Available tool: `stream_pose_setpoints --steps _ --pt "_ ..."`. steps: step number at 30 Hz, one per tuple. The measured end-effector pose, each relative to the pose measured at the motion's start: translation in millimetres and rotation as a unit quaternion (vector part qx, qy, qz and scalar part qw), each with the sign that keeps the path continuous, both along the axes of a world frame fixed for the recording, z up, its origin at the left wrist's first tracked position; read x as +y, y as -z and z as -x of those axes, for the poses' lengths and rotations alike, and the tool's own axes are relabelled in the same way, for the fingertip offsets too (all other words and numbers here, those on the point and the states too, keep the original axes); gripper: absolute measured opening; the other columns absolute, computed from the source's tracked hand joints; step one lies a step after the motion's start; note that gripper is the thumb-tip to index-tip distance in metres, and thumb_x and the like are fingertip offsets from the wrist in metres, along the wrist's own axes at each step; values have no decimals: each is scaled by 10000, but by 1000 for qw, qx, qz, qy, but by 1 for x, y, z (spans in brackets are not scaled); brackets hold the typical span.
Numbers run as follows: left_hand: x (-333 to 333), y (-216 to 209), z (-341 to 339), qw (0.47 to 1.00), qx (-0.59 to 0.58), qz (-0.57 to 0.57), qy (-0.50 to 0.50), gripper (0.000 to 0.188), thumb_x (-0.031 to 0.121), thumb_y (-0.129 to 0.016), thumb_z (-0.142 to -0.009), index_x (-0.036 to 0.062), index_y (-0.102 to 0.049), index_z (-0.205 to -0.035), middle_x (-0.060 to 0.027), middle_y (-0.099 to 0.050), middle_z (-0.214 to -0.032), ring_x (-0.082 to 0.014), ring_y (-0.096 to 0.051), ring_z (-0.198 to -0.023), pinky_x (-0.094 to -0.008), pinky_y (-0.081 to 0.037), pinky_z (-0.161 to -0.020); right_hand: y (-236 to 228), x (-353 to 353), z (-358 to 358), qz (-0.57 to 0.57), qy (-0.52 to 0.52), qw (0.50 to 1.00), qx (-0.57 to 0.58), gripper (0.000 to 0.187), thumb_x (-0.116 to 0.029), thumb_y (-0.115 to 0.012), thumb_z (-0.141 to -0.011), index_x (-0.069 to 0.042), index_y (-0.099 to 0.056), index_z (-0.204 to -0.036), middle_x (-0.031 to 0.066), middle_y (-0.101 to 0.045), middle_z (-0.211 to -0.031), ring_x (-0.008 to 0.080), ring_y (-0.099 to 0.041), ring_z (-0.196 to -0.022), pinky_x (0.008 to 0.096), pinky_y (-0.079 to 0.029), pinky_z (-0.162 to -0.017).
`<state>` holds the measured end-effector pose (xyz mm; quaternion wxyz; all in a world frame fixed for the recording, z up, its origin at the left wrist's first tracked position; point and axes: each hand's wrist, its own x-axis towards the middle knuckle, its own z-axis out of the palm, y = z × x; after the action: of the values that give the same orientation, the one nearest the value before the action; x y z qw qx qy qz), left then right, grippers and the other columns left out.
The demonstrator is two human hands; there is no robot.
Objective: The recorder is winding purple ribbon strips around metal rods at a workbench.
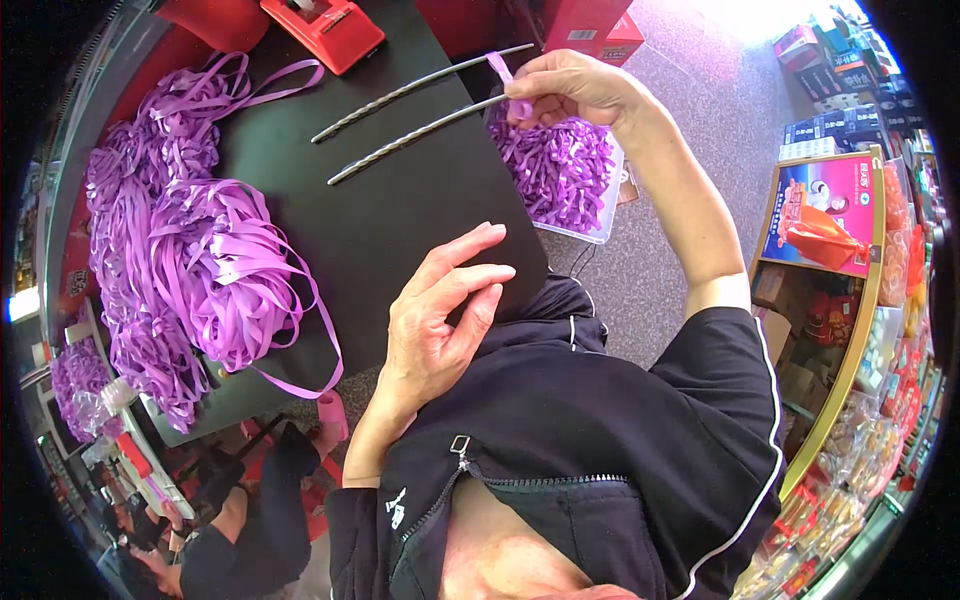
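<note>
Between the fingertips of my right hand [570, 88] is a short purple ribbon loop [498, 66], held over the far right edge of the black table [400, 225]. Two twisted metal rods [405, 147] point towards that hand. The nearer rod's end meets the fingers, and I cannot tell whether they grip it. Below the hand, a clear plastic box [602, 237] holds many purple ribbon pieces [555, 175]. My left hand [437, 315] hangs over the table's near right edge with its fingers apart, holding nothing.
Large heaps of purple ribbon [225, 270] cover the table's left side. A red tape dispenser [325, 35] stands at the back. Another person [250, 525] sits at the lower left. Shelves of packaged goods [850, 420] line the right, beyond the grey speckled floor [700, 110].
</note>
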<state>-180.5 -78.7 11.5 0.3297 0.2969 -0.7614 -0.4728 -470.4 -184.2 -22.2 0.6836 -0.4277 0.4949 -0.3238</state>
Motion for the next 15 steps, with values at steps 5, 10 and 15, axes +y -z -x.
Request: stream_pose_setpoints --steps 5,10,15 --pt "0 0 -1 1000 11 -5 0 138 5 -601 -842 34 -678 -953 -154 -609 -1182 -270 -564 -1142 -347 -438 -955 -11 1 18 38 -27 996 80 234 -294 -660 -866 -62 -660 -850 44 -688 -788 93 -657 -695 203 -516 -614" --pt "1 -1 -1 1000 8 -5 5 149 -2 -595 -841 41 -679 -957 -146 -604 -1190 -264 -561 -1145 -343 -435 -959 -11 -3 31 129 107 977 134 584 -339 -684 -846 -43 -486 -1309 90 -646 -1104 137 -638 -932 240 -503 -714" --pt "3 0 -2 1000 12 -12 0 141 6 -592 -852 32 -675 -962 -149 -603 -1189 -257 -559 -1145 -341 -432 -960 -14 1 13 99 63 989 87 521 -185 -690 -838 0 -488 -1282 96 -653 -1052 137 -642 -880 249 -527 -748"
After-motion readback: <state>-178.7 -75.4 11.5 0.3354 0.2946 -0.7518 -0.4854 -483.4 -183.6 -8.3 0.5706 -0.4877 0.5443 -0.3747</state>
